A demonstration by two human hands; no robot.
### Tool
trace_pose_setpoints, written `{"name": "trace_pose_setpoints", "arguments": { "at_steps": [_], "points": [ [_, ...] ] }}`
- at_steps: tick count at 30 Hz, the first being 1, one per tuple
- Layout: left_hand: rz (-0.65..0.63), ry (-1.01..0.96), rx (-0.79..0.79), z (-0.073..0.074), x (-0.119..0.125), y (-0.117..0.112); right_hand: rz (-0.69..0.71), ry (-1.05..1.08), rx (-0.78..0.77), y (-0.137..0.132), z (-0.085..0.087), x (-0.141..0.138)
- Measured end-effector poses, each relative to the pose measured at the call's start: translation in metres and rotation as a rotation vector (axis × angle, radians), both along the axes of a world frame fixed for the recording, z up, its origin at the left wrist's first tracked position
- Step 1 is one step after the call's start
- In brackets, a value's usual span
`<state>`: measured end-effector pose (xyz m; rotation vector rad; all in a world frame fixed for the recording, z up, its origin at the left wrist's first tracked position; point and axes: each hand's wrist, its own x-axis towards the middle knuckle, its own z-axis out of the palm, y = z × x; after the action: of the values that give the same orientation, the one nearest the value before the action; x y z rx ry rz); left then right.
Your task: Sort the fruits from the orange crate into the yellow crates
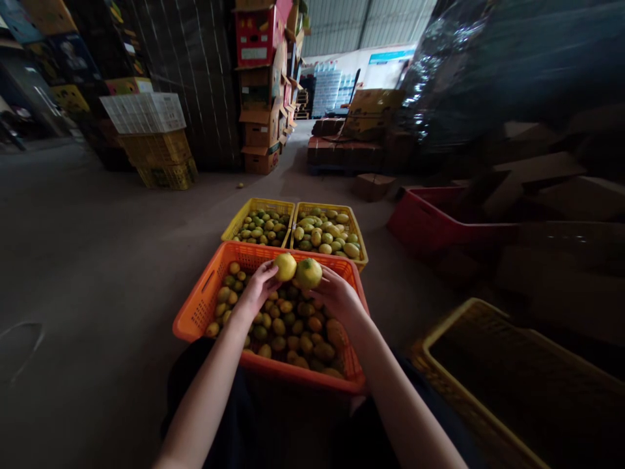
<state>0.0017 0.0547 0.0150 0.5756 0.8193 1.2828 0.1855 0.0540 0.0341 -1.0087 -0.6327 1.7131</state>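
Observation:
My left hand (258, 288) is closed round a yellow citrus fruit (286, 266), held above the far side of an orange crate (195, 312). My right hand (336, 296) grips a greener citrus fruit (309, 273) right beside it; the two fruits almost touch. The orange crate sits in front of my knees and holds several small yellow-green fruits (288, 326). Behind it stand two yellow crates side by side, the left yellow crate (233, 225) and the right yellow crate (360, 244), both full of similar fruit.
An empty yellow crate (439, 332) lies at my right, a red crate (415, 215) further back. Cardboard boxes (258, 85) and stacked white and yellow crates (151, 140) line the far side. Bare concrete floor (88, 247) stretches to the left.

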Motion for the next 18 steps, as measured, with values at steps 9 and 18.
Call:
{"name": "trace_pose_setpoints", "arguments": {
  "at_steps": [9, 18],
  "points": [
    [0.040, -0.076, -0.008, 0.0017, 0.0016, 0.0020, 0.017, -0.043, 0.101, 0.0002, -0.0030, -0.0019],
    [0.043, -0.109, -0.020, 0.0071, 0.0074, 0.0013, 0.047, 0.062, 0.026, -0.0010, -0.0014, -0.0102]
  ]
}}
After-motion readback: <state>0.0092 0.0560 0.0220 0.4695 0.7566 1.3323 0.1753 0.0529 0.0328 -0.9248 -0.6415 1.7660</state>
